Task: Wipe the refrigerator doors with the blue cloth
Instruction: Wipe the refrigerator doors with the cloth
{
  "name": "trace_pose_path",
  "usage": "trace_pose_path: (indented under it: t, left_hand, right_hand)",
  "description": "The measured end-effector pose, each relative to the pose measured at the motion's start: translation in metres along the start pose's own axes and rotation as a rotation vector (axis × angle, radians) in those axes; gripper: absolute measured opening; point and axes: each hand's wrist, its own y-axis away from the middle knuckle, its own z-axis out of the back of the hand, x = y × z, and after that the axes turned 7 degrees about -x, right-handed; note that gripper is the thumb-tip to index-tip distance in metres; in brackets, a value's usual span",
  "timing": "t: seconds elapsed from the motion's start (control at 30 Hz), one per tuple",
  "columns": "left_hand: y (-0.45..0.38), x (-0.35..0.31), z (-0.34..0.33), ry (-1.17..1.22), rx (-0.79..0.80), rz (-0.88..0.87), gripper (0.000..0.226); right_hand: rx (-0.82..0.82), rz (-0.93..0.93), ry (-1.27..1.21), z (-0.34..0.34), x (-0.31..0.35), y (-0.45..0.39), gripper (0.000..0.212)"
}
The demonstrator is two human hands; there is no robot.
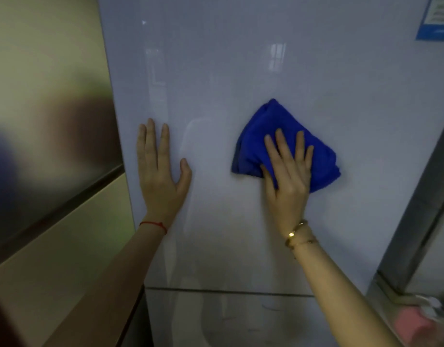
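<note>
The blue cloth (286, 144), bunched into a loose wad, lay flat against the upper refrigerator door (241, 71), a little right of the door's middle. The right hand (289, 176) pressed on the cloth's lower part, fingers straight and slightly spread, pointing toward twelve o'clock; the cloth's bulk stuck out beyond the fingertips toward eleven and three o'clock. A gold bracelet (297, 234) sat on that wrist.

At nine o'clock from the cloth, well apart from it, the left hand (160, 171) rested palm-flat on the bare door near its left edge, fingers straight and close together, thumb out to the side; it held nothing and seemed only to brace. A red string (154, 225) circled its wrist.

Toward one o'clock, at the door's upper right corner, a blue-bordered sticker (436, 18) was partly in view. Toward six o'clock a horizontal seam (228, 291) divided the upper door from the lower door (228, 321). A glossy beige cabinet (48, 121) stood beside the fridge on the nine o'clock side.

By the look of it, the wiping of the upper door was under way, and how much of it had been covered could not be told. The next move would call for sliding the cloth under steady flat pressure across the rest of the panel, then down past the seam to the lower door.
</note>
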Motion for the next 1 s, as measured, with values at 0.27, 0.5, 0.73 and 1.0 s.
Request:
trace_pose_path:
  t: [0.27,0.5,0.73,1.0]
  left_hand:
    - [-0.001,0.000,-0.001,0.008,-0.021,-0.016,0.057]
    - [-0.001,-0.001,0.000,-0.001,-0.021,-0.009,0.057]
    - [0.000,0.000,-0.001,0.011,-0.027,-0.007,0.058]
    - [0.000,-0.001,-0.002,-0.009,-0.028,-0.008,0.059]
  right_hand:
    - [0.413,0.668,0.088,0.011,-0.028,0.124,0.049]
    - [-0.146,-0.078,0.057,-0.010,0.007,-0.073,0.040]
    - [0.235,0.349,0.115,0.014,-0.014,0.031,0.051]
    - [-0.133,0.022,0.079,-0.027,0.024,-0.114,0.042]
